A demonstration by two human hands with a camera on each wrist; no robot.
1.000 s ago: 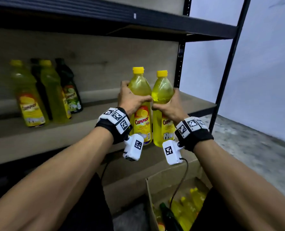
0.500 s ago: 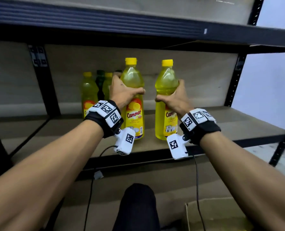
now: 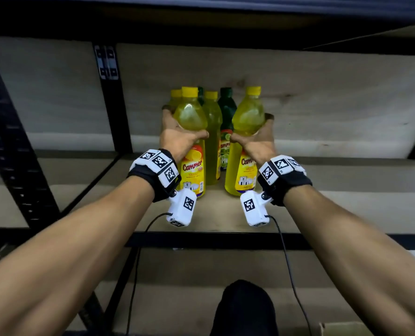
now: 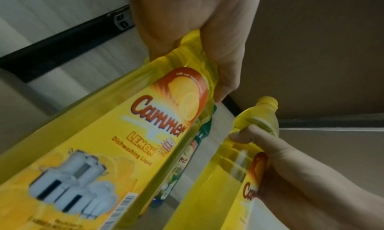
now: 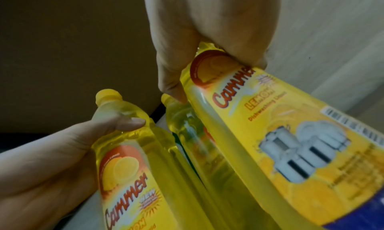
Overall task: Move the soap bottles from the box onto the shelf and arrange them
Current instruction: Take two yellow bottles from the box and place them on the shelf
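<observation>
My left hand (image 3: pixel 177 139) grips a yellow lemon soap bottle (image 3: pixel 192 146) around its shoulder; the same left-hand bottle (image 4: pixel 124 143) fills the left wrist view. My right hand (image 3: pixel 257 141) grips a second yellow bottle (image 3: pixel 244 144), which looms close in the right wrist view as the right-hand bottle (image 5: pixel 270 135). Both bottles stand upright over the wooden shelf board (image 3: pixel 335 202), bases at or just above it. Between and behind them stand several shelved bottles: a yellow one (image 3: pixel 212 132), a dark green one (image 3: pixel 226 132), and others mostly hidden.
A black upright post (image 3: pixel 109 98) rises at the shelf's back left, and another black post (image 3: pixel 9 146) stands nearer on the left. The upper shelf (image 3: pixel 201 10) hangs low overhead. A cardboard box corner (image 3: pixel 342 328) shows at bottom right. My knee (image 3: pixel 242 309) is below the shelf edge.
Both hands have carried their bottles up from the box and leftward along the shelf, arriving in front of the standing group. The view has swung left and closer to the shelf.
</observation>
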